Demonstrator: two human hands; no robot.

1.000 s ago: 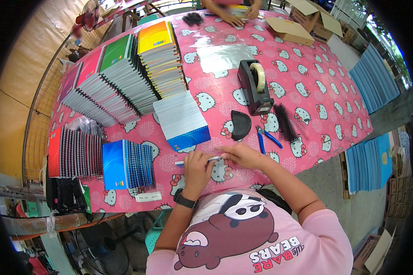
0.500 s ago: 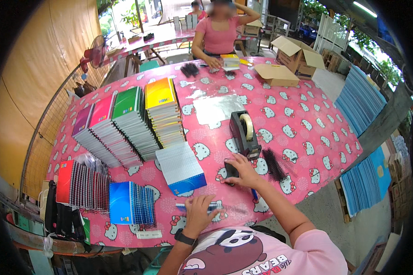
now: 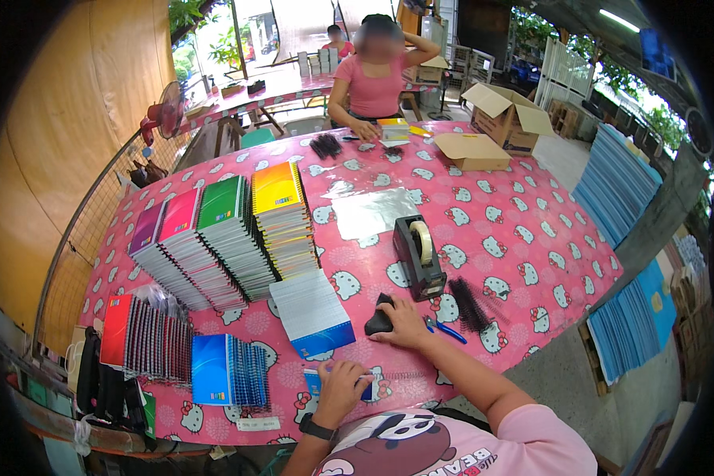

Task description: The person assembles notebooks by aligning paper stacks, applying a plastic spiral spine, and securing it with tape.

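Near the front edge of the table, my left hand (image 3: 341, 394) grips a small blue notebook (image 3: 312, 384), its fingers across the cover. A thin wire coil (image 3: 402, 374) sticks out to the right from the notebook's far edge. My right hand (image 3: 404, 324) is closed on a dark, block-like object (image 3: 379, 319) on the table; its exact kind is partly hidden by the fingers. Blue-handled pliers (image 3: 450, 330) lie just right of that hand. Beyond the left hand is a pile of white pages with a blue cover (image 3: 323, 339) at its near end.
A black tape dispenser (image 3: 422, 258) stands beyond my right hand, beside loose black coils (image 3: 470, 305). Stacked notebooks (image 3: 274, 190) fill the left side, with red (image 3: 117, 329) and blue ones (image 3: 211, 369) nearer. Across the table, a person in pink stands by open cardboard boxes (image 3: 504, 119).
My right hand has slid left with the dark object, exposing more of the pliers. The notebook under my left hand shows more of its blue cover. The view has tilted slightly upward.
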